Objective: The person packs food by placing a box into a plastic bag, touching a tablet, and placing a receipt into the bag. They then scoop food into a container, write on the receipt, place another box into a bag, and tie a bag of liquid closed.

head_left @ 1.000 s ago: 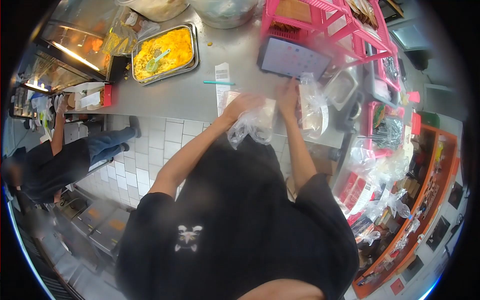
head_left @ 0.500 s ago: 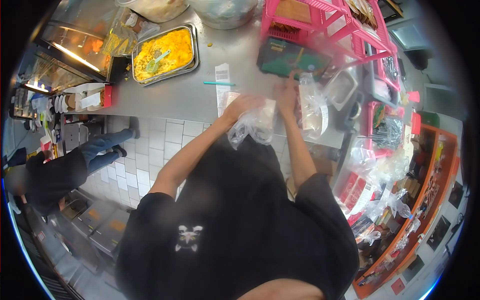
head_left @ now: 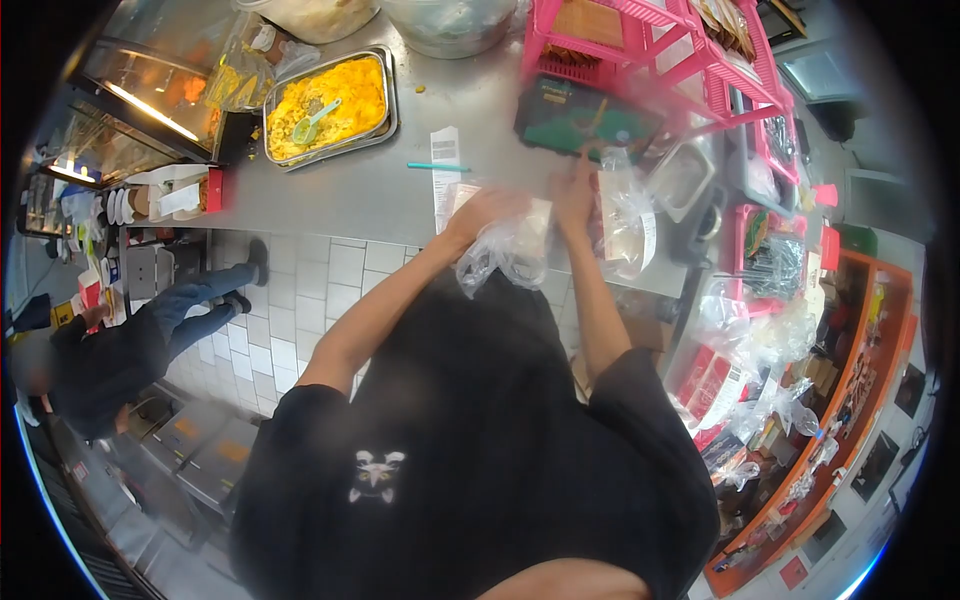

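My left hand (head_left: pixel 488 212) is closed over a pale box in a clear plastic bag (head_left: pixel 535 235) at the front edge of the metal counter. The bag's loose end hangs toward my body. Just to the right, my right hand (head_left: pixel 573 195) has its index finger stretched forward, the tip at the near edge of a flat dark-and-green panel (head_left: pixel 585 115). Its other fingers are blurred, and nothing shows in them. Beside this hand stands a second bagged package (head_left: pixel 627 215) with a white label. A printed paper slip (head_left: pixel 445 155) and a teal straw-like stick (head_left: pixel 437 167) lie left of my hands.
A metal tray of yellow food (head_left: pixel 335 105) with a light green spoon (head_left: pixel 317 120) sits at the back left. Pink plastic racks (head_left: pixel 640 60) stand at the back right, near an empty metal pan (head_left: pixel 683 180). A co-worker (head_left: pixel 110 355) is at the far left.
My hands stay in nearly the same place. The co-worker at the left has shifted slightly, and one of their hands now shows near the shelf.
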`<action>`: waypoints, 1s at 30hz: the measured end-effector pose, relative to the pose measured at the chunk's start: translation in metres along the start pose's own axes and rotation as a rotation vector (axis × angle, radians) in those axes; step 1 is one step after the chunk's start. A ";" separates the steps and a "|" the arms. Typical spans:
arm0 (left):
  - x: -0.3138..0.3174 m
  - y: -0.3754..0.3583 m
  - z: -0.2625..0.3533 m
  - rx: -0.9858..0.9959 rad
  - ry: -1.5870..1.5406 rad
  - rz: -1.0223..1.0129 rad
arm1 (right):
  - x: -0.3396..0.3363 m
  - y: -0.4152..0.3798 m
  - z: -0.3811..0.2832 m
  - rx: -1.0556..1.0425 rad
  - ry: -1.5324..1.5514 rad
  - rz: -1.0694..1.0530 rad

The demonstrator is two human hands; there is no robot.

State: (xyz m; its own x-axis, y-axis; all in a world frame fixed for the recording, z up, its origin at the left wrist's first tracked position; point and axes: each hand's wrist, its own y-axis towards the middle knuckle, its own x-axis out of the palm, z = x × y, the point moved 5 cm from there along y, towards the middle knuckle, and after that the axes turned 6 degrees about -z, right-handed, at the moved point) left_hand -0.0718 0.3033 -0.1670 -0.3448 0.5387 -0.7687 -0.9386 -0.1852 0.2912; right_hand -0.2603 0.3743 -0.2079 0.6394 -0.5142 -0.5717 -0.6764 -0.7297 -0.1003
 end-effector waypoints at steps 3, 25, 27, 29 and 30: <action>0.001 0.000 -0.001 0.011 -0.008 -0.004 | 0.001 -0.001 0.004 -0.060 -0.010 0.030; 0.002 0.000 -0.002 0.006 0.024 -0.020 | 0.000 -0.003 0.002 -0.139 -0.049 0.135; 0.002 -0.001 -0.001 0.020 0.040 -0.022 | 0.000 -0.004 0.001 -0.127 -0.052 0.136; 0.002 -0.001 -0.003 0.025 0.029 -0.016 | -0.001 -0.005 -0.004 -0.113 -0.056 0.133; 0.002 -0.001 -0.002 0.032 0.018 -0.010 | -0.002 -0.006 -0.004 -0.079 -0.042 0.128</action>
State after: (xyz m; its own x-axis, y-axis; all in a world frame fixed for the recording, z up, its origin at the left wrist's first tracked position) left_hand -0.0716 0.3030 -0.1703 -0.3357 0.5257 -0.7816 -0.9412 -0.1537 0.3009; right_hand -0.2562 0.3774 -0.2032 0.5324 -0.5871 -0.6098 -0.7196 -0.6933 0.0392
